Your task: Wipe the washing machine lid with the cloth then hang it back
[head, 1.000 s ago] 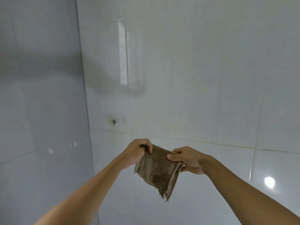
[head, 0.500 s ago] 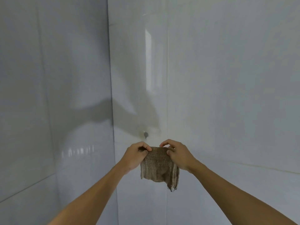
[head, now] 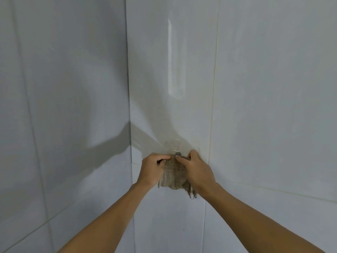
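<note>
A brown woven cloth (head: 174, 173) with a frayed lower corner is pressed up against the white tiled wall. My left hand (head: 152, 168) pinches its top left edge and my right hand (head: 197, 169) pinches its top right edge. The cloth's upper edge sits just under a small grey wall hook (head: 178, 153), whose head shows between my fingertips. The cloth hangs down between both hands. The washing machine is out of view.
A corner of two glossy white tiled walls (head: 255, 88) fills the view, with the corner seam (head: 129, 106) left of the hook. Shadows of my arms fall on the left wall (head: 54, 88).
Both hands have carried the cloth forward and up to the wall, from a gap below the hook to right under it. The hands have come closer together on the top edge.
</note>
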